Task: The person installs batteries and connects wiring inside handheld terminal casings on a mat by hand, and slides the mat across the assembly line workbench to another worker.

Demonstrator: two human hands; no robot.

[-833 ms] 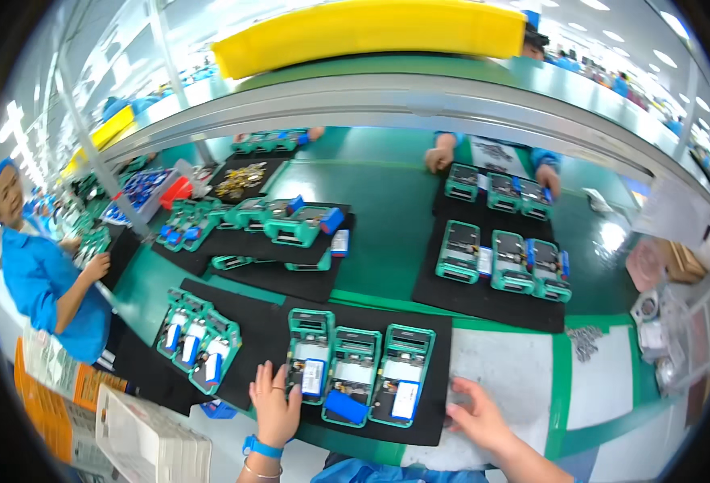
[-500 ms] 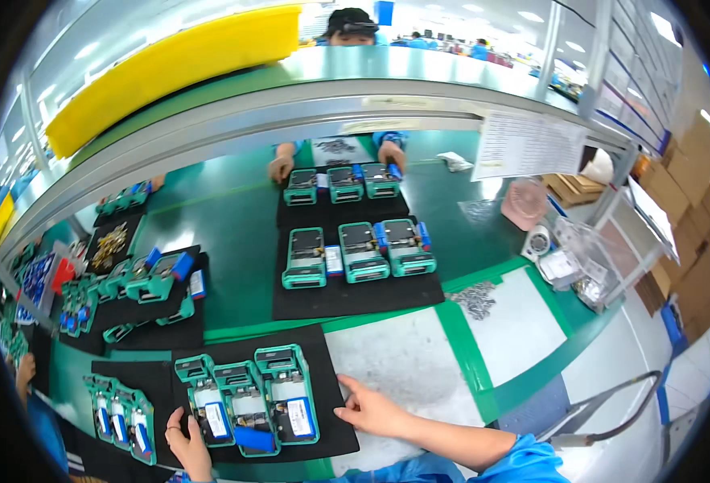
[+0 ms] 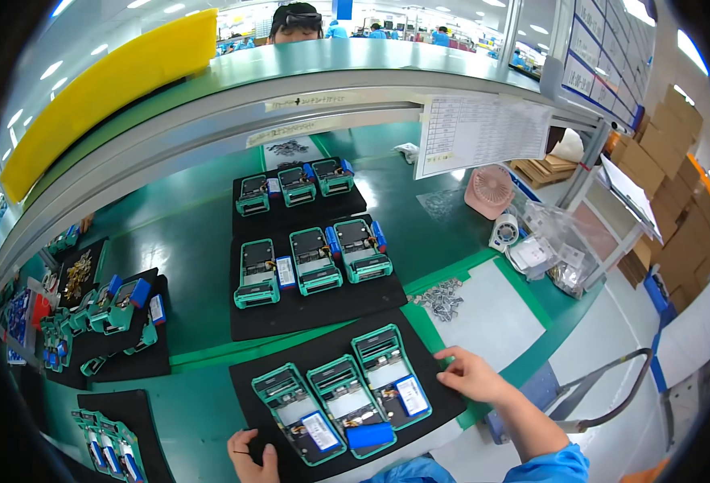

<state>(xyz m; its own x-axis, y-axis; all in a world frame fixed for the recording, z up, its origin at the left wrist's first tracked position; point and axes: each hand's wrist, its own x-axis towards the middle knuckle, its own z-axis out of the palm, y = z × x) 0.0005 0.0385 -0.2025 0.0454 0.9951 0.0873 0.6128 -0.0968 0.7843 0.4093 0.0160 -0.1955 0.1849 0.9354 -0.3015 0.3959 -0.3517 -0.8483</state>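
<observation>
The left hand (image 3: 252, 459) and right hand (image 3: 474, 378) are spread at the black mat's (image 3: 445, 400) edges. Uneven tugging could slide the crosswise blue battery (image 3: 371, 435) from its green casing (image 3: 351, 401).

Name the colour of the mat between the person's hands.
The mat is black, shown best in the head view.

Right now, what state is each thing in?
Nearest green cases: open, face up.
Black mat beneath them: flat.
Left hand: open, at this mat's left edge.
Right hand: half-open, at mat's right edge.
Pink fan: standing; whether running, unclear.
Metal pieces: loosely heaped.
Printed sheet: hanging.
</observation>
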